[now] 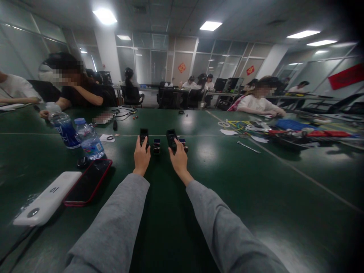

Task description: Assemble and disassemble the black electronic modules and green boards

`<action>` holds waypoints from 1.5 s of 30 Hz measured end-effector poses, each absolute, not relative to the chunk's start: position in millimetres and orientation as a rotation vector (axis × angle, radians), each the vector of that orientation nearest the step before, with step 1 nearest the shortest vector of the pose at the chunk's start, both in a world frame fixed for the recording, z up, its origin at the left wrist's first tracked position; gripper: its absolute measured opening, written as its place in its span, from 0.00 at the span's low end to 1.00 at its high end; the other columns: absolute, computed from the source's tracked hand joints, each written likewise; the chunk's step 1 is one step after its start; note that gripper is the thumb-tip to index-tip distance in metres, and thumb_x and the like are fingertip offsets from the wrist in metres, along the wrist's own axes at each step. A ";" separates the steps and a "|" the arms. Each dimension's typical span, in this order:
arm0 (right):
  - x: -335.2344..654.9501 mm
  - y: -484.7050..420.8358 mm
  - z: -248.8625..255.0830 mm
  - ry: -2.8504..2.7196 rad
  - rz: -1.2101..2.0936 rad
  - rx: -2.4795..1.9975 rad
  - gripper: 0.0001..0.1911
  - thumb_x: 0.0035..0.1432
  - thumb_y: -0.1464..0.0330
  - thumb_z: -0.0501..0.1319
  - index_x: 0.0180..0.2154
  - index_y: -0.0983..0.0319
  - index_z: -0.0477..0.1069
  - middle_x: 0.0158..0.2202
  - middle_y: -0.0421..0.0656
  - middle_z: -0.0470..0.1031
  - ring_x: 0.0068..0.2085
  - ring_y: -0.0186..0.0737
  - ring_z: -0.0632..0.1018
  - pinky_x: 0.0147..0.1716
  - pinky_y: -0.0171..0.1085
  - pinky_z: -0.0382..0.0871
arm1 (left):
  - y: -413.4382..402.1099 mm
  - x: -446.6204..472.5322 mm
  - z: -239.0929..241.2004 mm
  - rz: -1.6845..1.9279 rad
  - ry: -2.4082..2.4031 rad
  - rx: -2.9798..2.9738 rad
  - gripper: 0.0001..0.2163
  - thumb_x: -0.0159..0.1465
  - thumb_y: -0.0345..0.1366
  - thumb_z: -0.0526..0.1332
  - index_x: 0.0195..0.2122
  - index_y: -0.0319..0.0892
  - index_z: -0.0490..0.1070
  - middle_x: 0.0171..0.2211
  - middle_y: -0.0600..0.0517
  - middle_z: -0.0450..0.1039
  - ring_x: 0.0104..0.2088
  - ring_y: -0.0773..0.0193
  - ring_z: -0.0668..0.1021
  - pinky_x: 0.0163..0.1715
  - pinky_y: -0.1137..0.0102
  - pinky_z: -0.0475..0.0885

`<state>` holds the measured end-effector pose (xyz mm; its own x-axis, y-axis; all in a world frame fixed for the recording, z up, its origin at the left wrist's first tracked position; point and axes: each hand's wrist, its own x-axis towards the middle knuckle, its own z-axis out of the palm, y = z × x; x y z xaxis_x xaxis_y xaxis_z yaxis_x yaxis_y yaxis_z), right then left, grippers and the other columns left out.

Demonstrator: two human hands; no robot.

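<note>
Both my arms in grey sleeves reach forward over a dark green table (pixel 256 197). My left hand (pixel 141 156) lies with closed fingers on a small black remote-like device (pixel 143 135). My right hand (pixel 178 155) grips a second black device (pixel 171 138) of the same kind. Between the hands stands a small dark block (pixel 156 146). Another small block (pixel 182 142) sits just right of my right hand. What the blocks are I cannot make out.
At my left lie a white power bank (pixel 47 203), a red-cased phone (pixel 88 182) and two water bottles (pixel 90 139). Cables and coloured parts (pixel 284 129) clutter the right side. Other people sit at the far edge and at desks behind.
</note>
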<state>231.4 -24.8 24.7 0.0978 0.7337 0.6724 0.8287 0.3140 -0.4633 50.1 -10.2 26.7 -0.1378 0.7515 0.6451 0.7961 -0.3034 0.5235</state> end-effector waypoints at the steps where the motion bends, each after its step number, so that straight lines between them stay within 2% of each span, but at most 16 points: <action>1: 230.0 -23.6 23.0 -1.676 -0.102 -1.462 0.24 0.68 0.66 0.54 0.63 0.64 0.55 0.59 0.52 0.62 0.56 0.49 0.69 0.51 0.45 0.68 | -8.5 48.6 24.8 -1.446 -1.854 -2.013 0.23 0.68 0.37 0.53 0.65 0.47 0.57 0.69 0.46 0.48 0.65 0.49 0.60 0.61 0.53 0.64; 6: 230.0 -21.8 18.9 -1.766 -0.039 -1.582 0.23 0.68 0.66 0.57 0.61 0.63 0.56 0.56 0.51 0.65 0.50 0.48 0.73 0.45 0.42 0.72 | -4.0 49.3 19.4 -1.268 -1.977 -2.054 0.23 0.66 0.35 0.55 0.63 0.46 0.60 0.67 0.44 0.52 0.63 0.49 0.65 0.58 0.55 0.67; 10: 229.7 -23.5 19.1 -1.831 -0.001 -1.727 0.21 0.67 0.66 0.59 0.59 0.63 0.58 0.51 0.51 0.68 0.46 0.48 0.75 0.40 0.40 0.72 | -1.7 49.7 15.3 -1.181 -2.068 -2.157 0.22 0.65 0.35 0.58 0.61 0.46 0.63 0.64 0.41 0.58 0.59 0.47 0.69 0.56 0.53 0.69; 20: 230.0 -21.8 15.0 -1.925 -0.022 -1.703 0.28 0.68 0.64 0.58 0.64 0.65 0.51 0.52 0.52 0.66 0.49 0.47 0.73 0.42 0.39 0.71 | 0.7 47.6 12.8 -1.255 -2.039 -2.231 0.22 0.62 0.32 0.59 0.58 0.46 0.64 0.61 0.41 0.60 0.58 0.47 0.71 0.55 0.53 0.70; 27: 230.8 -20.4 12.3 -1.931 -0.029 -1.685 0.26 0.69 0.65 0.55 0.64 0.64 0.51 0.53 0.52 0.65 0.49 0.46 0.73 0.43 0.38 0.71 | 3.1 46.8 9.7 -1.223 -2.004 -2.226 0.23 0.61 0.34 0.61 0.59 0.44 0.63 0.62 0.38 0.59 0.59 0.45 0.69 0.55 0.51 0.68; 32: 230.4 -19.9 12.3 -1.928 -0.036 -1.679 0.25 0.70 0.66 0.54 0.64 0.64 0.52 0.53 0.51 0.66 0.50 0.46 0.72 0.45 0.38 0.70 | 4.2 48.5 10.5 -1.136 -1.954 -2.175 0.26 0.59 0.33 0.61 0.60 0.44 0.62 0.64 0.38 0.56 0.63 0.44 0.63 0.59 0.46 0.62; 36: 229.7 -19.9 13.5 -1.934 -0.033 -1.705 0.24 0.70 0.66 0.53 0.64 0.64 0.52 0.53 0.52 0.65 0.52 0.47 0.71 0.47 0.40 0.69 | 1.3 50.9 14.5 -1.057 -1.826 -2.223 0.26 0.58 0.29 0.59 0.59 0.44 0.63 0.65 0.42 0.56 0.64 0.47 0.61 0.62 0.49 0.57; 40: 229.6 -20.6 14.6 -1.937 -0.037 -1.712 0.24 0.70 0.67 0.54 0.64 0.64 0.52 0.53 0.52 0.65 0.51 0.47 0.72 0.46 0.40 0.70 | -2.6 51.5 17.7 -1.016 -1.829 -2.223 0.24 0.60 0.28 0.56 0.58 0.44 0.64 0.64 0.45 0.60 0.65 0.50 0.59 0.64 0.48 0.53; 45: 229.9 -20.8 14.7 -1.932 -0.047 -1.698 0.24 0.69 0.67 0.55 0.63 0.63 0.53 0.53 0.51 0.66 0.49 0.46 0.73 0.45 0.39 0.70 | -5.9 51.9 20.9 -0.992 -1.859 -2.220 0.22 0.61 0.29 0.54 0.57 0.44 0.66 0.61 0.46 0.64 0.64 0.54 0.62 0.65 0.51 0.52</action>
<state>229.9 -20.8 14.7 -0.0398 0.9033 0.4271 0.9231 0.1969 -0.3303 51.9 -5.9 20.9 0.0540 0.8535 0.5183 0.9057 -0.2604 0.3345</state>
